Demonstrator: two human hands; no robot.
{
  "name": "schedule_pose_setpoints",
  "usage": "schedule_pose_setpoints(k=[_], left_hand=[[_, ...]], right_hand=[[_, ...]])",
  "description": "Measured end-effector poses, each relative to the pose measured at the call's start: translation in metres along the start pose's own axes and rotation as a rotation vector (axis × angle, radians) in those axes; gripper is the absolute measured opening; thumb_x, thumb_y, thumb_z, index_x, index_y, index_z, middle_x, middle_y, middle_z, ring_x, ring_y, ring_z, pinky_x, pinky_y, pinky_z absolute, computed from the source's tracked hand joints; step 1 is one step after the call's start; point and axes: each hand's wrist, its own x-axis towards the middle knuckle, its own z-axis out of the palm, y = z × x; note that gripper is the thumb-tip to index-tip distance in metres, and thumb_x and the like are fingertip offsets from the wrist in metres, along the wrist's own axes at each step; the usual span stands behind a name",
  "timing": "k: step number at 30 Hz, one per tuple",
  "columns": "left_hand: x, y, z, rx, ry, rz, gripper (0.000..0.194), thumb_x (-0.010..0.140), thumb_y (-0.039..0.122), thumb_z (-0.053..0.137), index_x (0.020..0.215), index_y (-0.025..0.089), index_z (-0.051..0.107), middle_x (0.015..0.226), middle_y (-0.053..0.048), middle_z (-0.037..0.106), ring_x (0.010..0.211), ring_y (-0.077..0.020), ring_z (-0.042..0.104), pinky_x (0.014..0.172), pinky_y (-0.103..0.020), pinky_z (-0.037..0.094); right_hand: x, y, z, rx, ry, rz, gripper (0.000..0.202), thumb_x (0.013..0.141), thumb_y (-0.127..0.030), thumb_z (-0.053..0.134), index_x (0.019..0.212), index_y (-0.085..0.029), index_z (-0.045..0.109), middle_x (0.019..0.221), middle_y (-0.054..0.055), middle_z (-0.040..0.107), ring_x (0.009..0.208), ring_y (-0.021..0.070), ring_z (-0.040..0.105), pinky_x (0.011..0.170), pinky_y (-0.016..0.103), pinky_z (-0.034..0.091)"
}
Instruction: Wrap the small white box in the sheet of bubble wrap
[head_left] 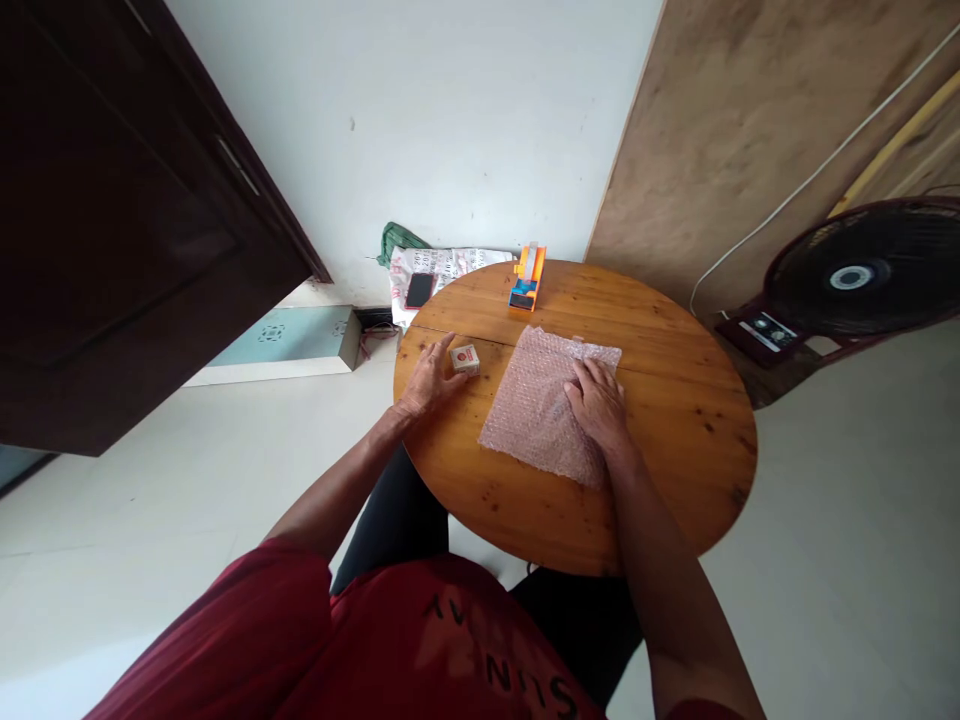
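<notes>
A pinkish sheet of bubble wrap lies flat on the round wooden table. My right hand rests on its right side with fingers spread. At the table's left edge my left hand is open, thumb and fingers apart, beside a small white box with a red mark. Whether the fingertips touch the box I cannot tell. Near the far edge of the table stands an orange and blue tape dispenser with a roll of clear tape.
Behind the table is a printed white sack with a dark phone-like thing on it. A black fan stands at the right. On the left are a dark door and a long pale box on the floor.
</notes>
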Motion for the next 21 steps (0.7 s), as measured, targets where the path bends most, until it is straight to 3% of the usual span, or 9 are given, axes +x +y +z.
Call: schedule_pose_setpoints(k=[6,8,11,16,21], left_hand=[[-0.005,-0.003,0.006,-0.232,0.062,-0.054,0.069,0.078,0.035,0.078,0.138,0.018,0.051,0.111,-0.010,0.070,0.101,-0.0239,0.068,0.097,-0.045,0.055],[-0.007,0.006,0.006,-0.379,0.022,0.020,0.072,0.077,0.039,0.079,0.139,0.016,0.050,0.112,-0.011,0.069,0.099,-0.0224,0.068,0.097,-0.045,0.055],[-0.010,0.037,0.012,-0.576,-0.140,0.184,0.075,0.080,0.040,0.077,0.144,0.015,0.045,0.118,-0.012,0.067,0.106,-0.0209,0.066,0.104,-0.043,0.051],[-0.013,0.094,0.048,-0.638,-0.361,0.303,0.071,0.085,0.029,0.072,0.149,0.020,0.042,0.133,-0.014,0.061,0.116,-0.0229,0.063,0.102,-0.039,0.051],[-0.012,0.099,0.081,-0.509,-0.425,0.264,0.066,0.084,0.018,0.067,0.146,0.014,0.045,0.130,-0.013,0.063,0.118,-0.0237,0.062,0.105,-0.039,0.049]], right_hand=[[0.000,0.001,0.002,0.017,0.013,-0.001,0.055,0.100,-0.040,0.034,0.147,-0.016,0.050,0.157,0.012,0.044,0.147,0.0317,0.035,0.117,0.050,0.031],[0.000,0.001,0.003,0.021,0.018,0.000,0.055,0.100,-0.041,0.035,0.147,-0.017,0.050,0.157,0.012,0.044,0.146,0.0317,0.035,0.116,0.051,0.031],[0.000,0.001,0.003,0.022,0.025,-0.004,0.054,0.099,-0.040,0.036,0.147,-0.017,0.050,0.158,0.012,0.044,0.146,0.0320,0.035,0.115,0.051,0.031],[-0.003,0.001,0.000,0.009,0.018,-0.014,0.053,0.100,-0.037,0.035,0.147,-0.019,0.049,0.159,0.011,0.042,0.146,0.0327,0.034,0.114,0.052,0.031],[-0.004,0.004,0.001,0.021,0.004,-0.056,0.053,0.101,-0.034,0.033,0.149,-0.016,0.045,0.159,0.013,0.041,0.147,0.0319,0.032,0.115,0.050,0.030]])
